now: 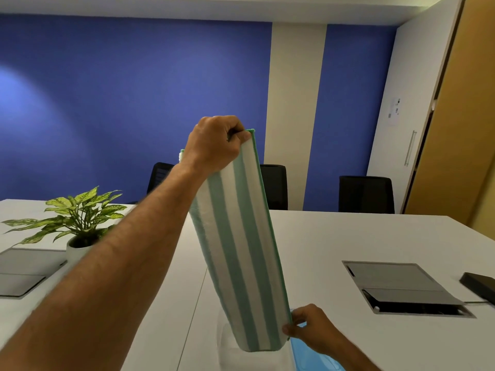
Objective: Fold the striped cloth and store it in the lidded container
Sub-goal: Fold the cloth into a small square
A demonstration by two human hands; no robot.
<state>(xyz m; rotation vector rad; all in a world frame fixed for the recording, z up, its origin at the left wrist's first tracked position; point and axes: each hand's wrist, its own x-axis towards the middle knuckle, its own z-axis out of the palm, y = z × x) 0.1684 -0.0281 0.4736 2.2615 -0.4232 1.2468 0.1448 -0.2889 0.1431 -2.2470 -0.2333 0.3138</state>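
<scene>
Striped cloth (238,247) upright, long axis near-vertical (top tilted left), each hand's grip pinching one end

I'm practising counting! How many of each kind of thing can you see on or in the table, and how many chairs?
Striped cloth: 1
Plant: 1
Table hatches: 2
Black box: 1
Blue lid: 1
Clear container: 1
Chairs: 3
Total: 10
</scene>
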